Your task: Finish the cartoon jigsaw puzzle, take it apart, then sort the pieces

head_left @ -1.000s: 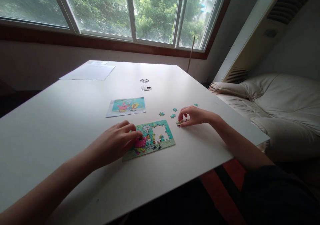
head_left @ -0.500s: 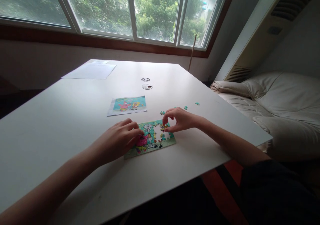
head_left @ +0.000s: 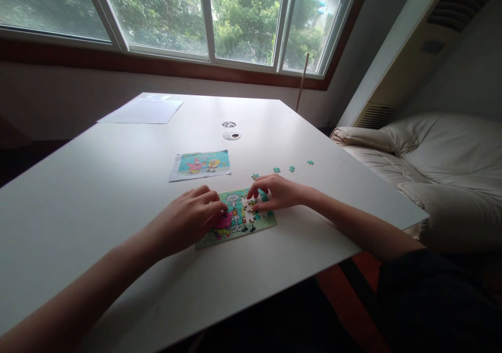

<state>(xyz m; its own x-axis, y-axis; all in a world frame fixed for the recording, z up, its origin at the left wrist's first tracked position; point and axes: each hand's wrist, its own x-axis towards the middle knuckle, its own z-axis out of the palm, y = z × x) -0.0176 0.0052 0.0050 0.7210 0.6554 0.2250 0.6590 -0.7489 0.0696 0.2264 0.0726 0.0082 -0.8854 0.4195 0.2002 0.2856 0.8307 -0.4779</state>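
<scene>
The whole layout is carried by a white table, on which the puzzle is taken as the landmark. Far beyond the puzzle, off to its left, a large sheet of paper is laid flat. The puzzle itself is judged to be mostly assembled: its left part, with the pink figure and the pale standing figure, is seen joined, and its lower border is in place. What is left is a gap in its right part, where white shows through and the yellow figure's upper portion is missing. Just beyond the puzzle, slightly to its left, a printed picture of a similar scene is laid out. The puzzle's left end is touched by the left hand, with fingers curled; whether it is gripped there cannot be told. Over the gap, a small piece appears to be pinched between the thumb and fingers of the right hand. Beyond the puzzle's right end, four loose pieces are seen, unplaced.
</scene>
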